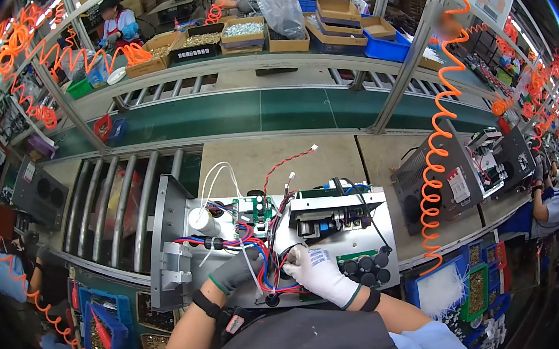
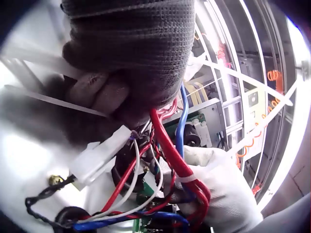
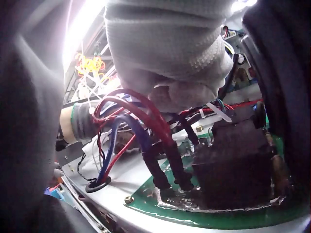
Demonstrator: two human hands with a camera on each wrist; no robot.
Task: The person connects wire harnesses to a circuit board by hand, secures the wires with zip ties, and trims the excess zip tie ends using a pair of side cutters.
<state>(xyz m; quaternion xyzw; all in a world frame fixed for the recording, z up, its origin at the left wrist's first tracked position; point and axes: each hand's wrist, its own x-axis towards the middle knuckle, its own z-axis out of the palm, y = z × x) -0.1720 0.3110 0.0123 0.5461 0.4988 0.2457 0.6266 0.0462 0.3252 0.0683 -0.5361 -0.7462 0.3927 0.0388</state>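
Note:
My left hand (image 1: 235, 273), in a grey glove, curls its fingers over the wire bundle inside an open metal chassis (image 1: 168, 231). Red and blue wires (image 2: 167, 143) come out from under these fingers in the left wrist view. Beside it a white connector (image 2: 99, 158) hangs among thinner wires. From the other side my right hand (image 1: 325, 271), in a white glove, grips the same bundle. Thick red wires (image 3: 148, 111) arch past its bent fingers, above a green circuit board (image 3: 146, 208). A white cable tie (image 2: 187, 178) circles the red wires. Both hands' fingertips are partly hidden.
Black round capacitors (image 1: 368, 271) stand right of my right hand. Coiled orange hose (image 1: 436, 164) hangs in front. Metal rollers (image 1: 113, 205) lie to the left, another grey chassis (image 1: 438, 184) to the right. Parts bins (image 1: 441, 294) stand at front right; people work around.

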